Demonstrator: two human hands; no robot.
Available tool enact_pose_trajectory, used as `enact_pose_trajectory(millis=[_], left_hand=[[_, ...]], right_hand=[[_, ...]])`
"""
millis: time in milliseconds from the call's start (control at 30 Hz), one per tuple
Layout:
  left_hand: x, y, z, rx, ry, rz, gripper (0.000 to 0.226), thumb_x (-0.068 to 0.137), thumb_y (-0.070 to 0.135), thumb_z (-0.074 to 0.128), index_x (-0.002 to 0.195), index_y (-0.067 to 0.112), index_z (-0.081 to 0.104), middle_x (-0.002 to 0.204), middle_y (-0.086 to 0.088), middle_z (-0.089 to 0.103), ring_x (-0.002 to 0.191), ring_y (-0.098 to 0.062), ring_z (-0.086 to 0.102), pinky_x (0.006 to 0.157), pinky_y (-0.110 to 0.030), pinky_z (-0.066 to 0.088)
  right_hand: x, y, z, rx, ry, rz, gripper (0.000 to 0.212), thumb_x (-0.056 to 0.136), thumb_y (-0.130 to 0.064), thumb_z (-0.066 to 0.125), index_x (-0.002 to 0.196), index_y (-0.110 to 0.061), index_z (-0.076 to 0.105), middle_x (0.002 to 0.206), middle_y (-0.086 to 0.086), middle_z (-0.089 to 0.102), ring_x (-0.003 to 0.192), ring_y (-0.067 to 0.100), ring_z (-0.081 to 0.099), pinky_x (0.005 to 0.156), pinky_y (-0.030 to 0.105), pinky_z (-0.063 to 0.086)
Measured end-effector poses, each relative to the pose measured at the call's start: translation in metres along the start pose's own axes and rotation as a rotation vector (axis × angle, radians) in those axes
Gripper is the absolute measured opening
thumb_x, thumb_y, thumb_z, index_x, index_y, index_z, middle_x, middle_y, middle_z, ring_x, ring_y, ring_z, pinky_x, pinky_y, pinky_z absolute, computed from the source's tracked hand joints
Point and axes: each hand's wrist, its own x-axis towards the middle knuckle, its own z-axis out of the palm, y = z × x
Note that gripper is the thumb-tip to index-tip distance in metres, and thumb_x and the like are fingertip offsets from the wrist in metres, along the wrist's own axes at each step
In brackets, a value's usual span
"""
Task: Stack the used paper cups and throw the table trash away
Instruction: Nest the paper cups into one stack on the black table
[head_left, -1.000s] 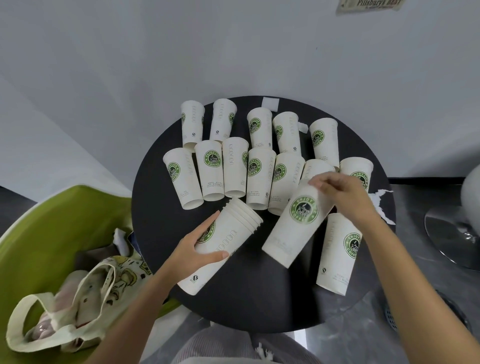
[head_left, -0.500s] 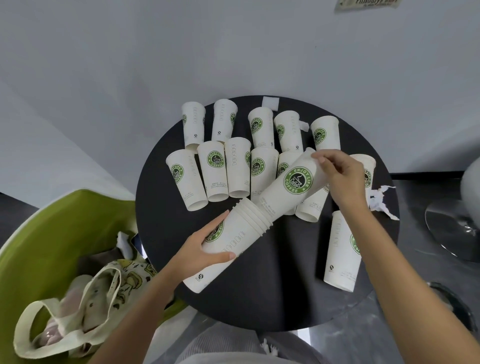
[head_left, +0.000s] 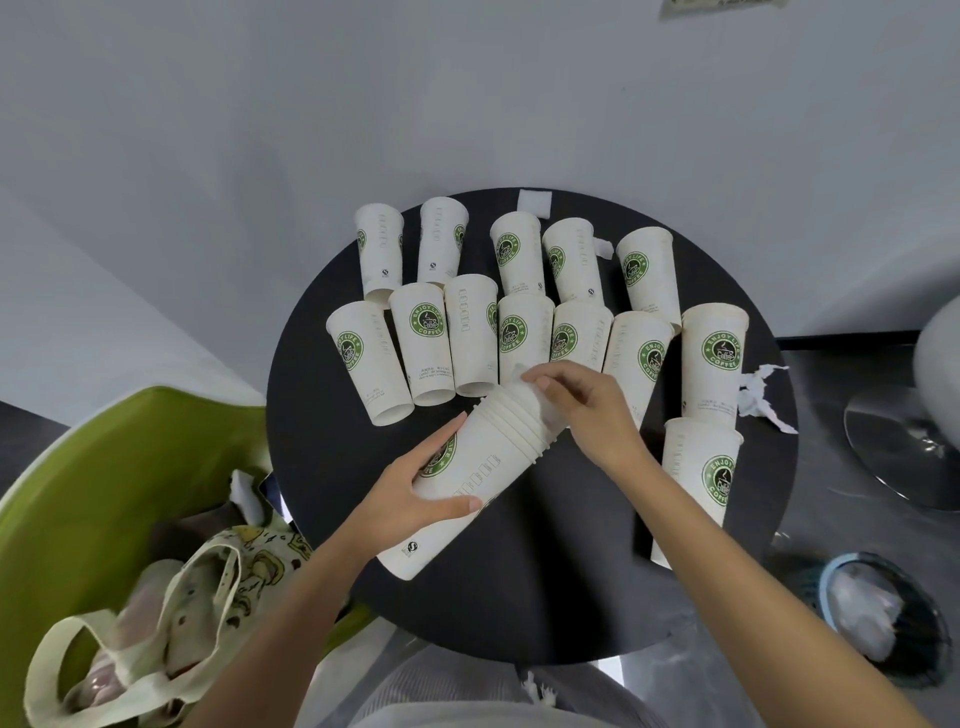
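Cup stack (head_left: 493, 452) within curled left hand (head_left: 410, 493), rim under pinch of right hand (head_left: 587, 410), loose cups (head_left: 470, 332) just behind

Soft even indoor light, faint shadows, strong wide-angle bending at edges, slight blur in corners

left forearm in from 7 o'clock, left hand (head_left: 410, 493) wrapped round cup stack (head_left: 498, 447) mid-body, thumb on its 4 o'clock side, fingers on the 10 o'clock side. right forearm in from 5 o'clock, right hand (head_left: 592, 410) at 1 o'clock of the left, fingers curled over the stack's rim end
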Motion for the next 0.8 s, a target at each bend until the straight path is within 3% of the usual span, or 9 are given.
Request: enact_pose_trajectory(millis=[133,333,467,533,633,800], left_hand=[[0.002,-0.003,0.000,0.003,-0.003,-0.004,0.087,0.076,0.014,0.083,0.139,0.051,0.038,0.139,0.024,0.052,0.130,0.000,0.048,0.107,-0.031,0.042],[0.002,-0.005,0.003,0.006,-0.013,-0.012,0.088,0.076,0.015,0.084,0.143,0.047,0.037,0.139,0.025,0.052,0.130,0.001,0.048,0.106,-0.026,0.041],[0.001,-0.007,0.005,-0.003,-0.015,-0.024,0.088,0.076,0.014,0.083,0.144,0.045,0.037,0.136,0.028,0.053,0.127,0.004,0.049,0.103,-0.024,0.044],[0.002,-0.010,0.007,-0.010,-0.007,-0.030,0.088,0.076,0.016,0.083,0.145,0.044,0.035,0.136,0.033,0.051,0.127,0.005,0.049,0.101,-0.022,0.045],[0.003,-0.012,0.008,-0.014,-0.001,-0.044,0.088,0.077,0.017,0.083,0.146,0.045,0.034,0.133,0.035,0.051,0.125,0.006,0.049,0.098,-0.021,0.047],[0.006,-0.013,0.008,-0.007,-0.012,-0.057,0.089,0.077,0.018,0.082,0.146,0.046,0.034,0.133,0.031,0.053,0.122,0.007,0.051,0.096,-0.019,0.048]], right_hand=[[-0.007,0.006,0.010,-0.022,-0.016,0.004,0.030,0.095,-0.008,0.052,0.086,-0.032,0.068,0.086,-0.015,0.068,0.082,0.015,0.058,0.079,0.024,0.042],[-0.016,0.011,0.022,0.013,0.071,0.042,0.035,0.093,-0.003,0.049,0.082,-0.029,0.068,0.078,-0.018,0.066,0.066,-0.002,0.051,0.066,0.010,0.038],[-0.017,0.013,0.016,-0.009,0.006,0.053,0.035,0.094,-0.006,0.050,0.085,-0.033,0.070,0.085,-0.014,0.068,0.077,0.008,0.055,0.073,0.019,0.042],[-0.015,0.010,0.008,-0.008,0.009,0.050,0.035,0.095,-0.005,0.048,0.089,-0.032,0.070,0.089,-0.008,0.068,0.082,0.008,0.058,0.077,0.016,0.044],[-0.009,0.010,-0.011,0.014,0.062,0.066,0.031,0.094,0.001,0.045,0.092,-0.019,0.069,0.085,0.000,0.067,0.076,0.008,0.062,0.074,0.014,0.046],[-0.003,0.028,-0.056,-0.191,0.102,0.128,0.033,0.091,0.002,0.049,0.084,-0.025,0.067,0.082,-0.004,0.068,0.076,0.013,0.063,0.080,0.024,0.047]])
